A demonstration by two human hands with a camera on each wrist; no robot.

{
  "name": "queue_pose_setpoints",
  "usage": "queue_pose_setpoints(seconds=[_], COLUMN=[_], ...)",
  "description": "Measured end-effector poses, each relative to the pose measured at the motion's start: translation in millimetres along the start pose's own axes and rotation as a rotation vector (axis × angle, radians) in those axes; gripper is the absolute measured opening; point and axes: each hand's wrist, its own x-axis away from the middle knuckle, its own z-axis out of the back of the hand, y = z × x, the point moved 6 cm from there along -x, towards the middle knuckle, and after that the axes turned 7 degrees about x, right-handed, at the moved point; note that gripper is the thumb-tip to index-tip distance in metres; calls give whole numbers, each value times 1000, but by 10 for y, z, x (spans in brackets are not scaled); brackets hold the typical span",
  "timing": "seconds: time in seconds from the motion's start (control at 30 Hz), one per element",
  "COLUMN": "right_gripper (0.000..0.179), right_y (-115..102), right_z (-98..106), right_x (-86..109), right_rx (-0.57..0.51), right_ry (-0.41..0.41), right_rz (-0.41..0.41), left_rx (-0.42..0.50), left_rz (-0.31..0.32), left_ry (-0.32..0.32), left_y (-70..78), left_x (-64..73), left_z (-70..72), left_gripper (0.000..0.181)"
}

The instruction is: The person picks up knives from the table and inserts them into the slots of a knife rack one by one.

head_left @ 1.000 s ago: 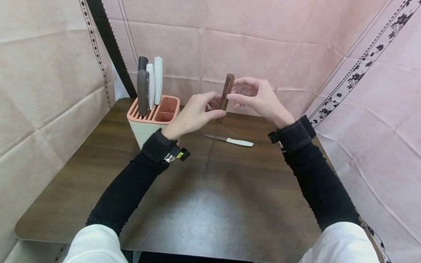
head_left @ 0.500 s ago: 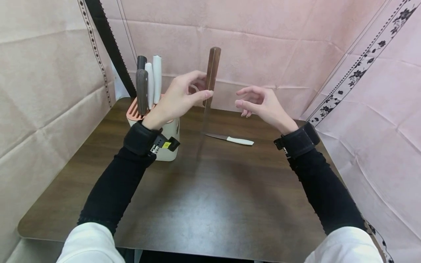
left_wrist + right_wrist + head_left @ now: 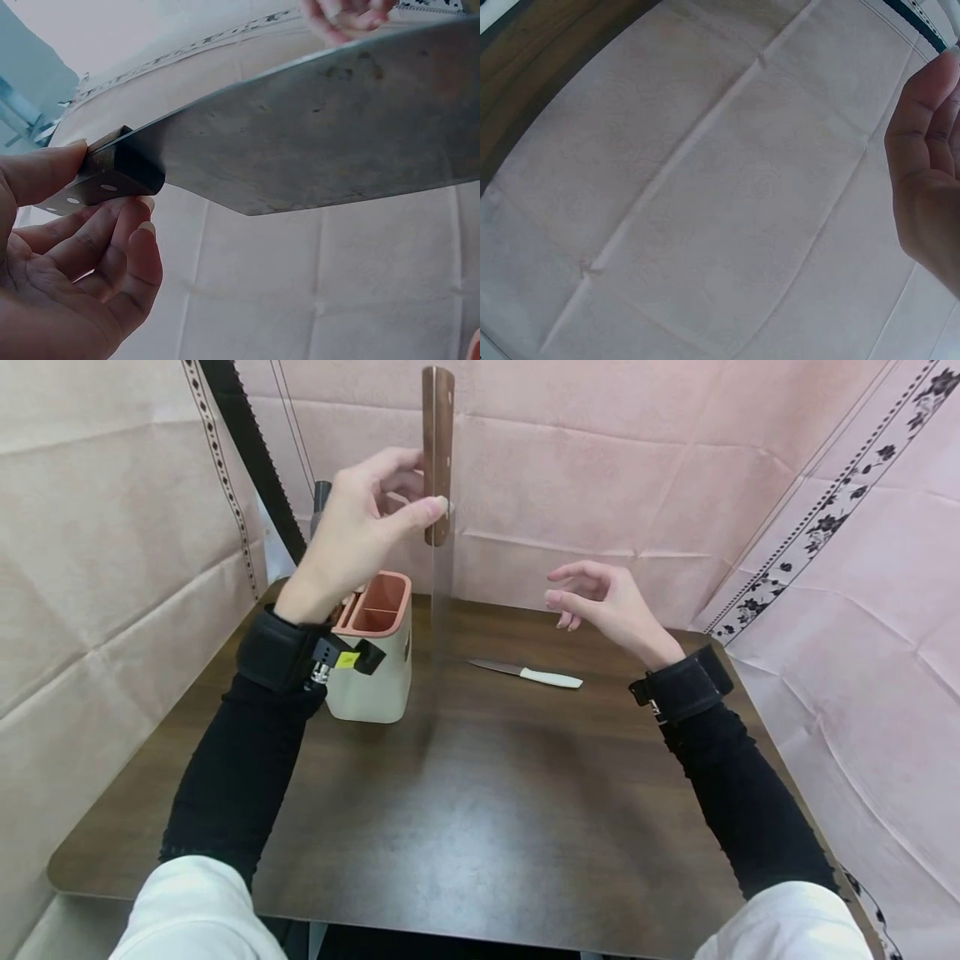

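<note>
My left hand pinches a large kitchen knife by its brown riveted wooden handle, thumb on one side and fingertips on the other. The knife is upright, handle at the top and blade pointing down, raised beside the knife block. In the left wrist view its broad, stained blade runs off to the right. My right hand hovers over the right of the table, holding nothing, fingers loosely bent. On the tabletop below lies a small paring knife with a white handle.
The pale block has an orange slotted top with two square compartments. My left hand and wrist hide most of the knives standing in it; one dark handle shows behind. The brown table meets pinkish cloth walls at its back and sides.
My right hand has let go of the large knife and drawn slightly right. My left hand has lifted the knife up and to the left, toward the block.
</note>
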Motion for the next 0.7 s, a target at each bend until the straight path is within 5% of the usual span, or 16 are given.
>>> queue_pose_setpoints(seconds=[0.7], right_gripper=[34], right_y=[109], right_z=[-112], right_x=[-5], right_rx=[30], right_ry=[-35], right_rz=[-16], left_rx=[51], left_rz=[-99], left_ry=[204], left_y=[276], left_x=[-56], left_z=[611], left_gripper=[39])
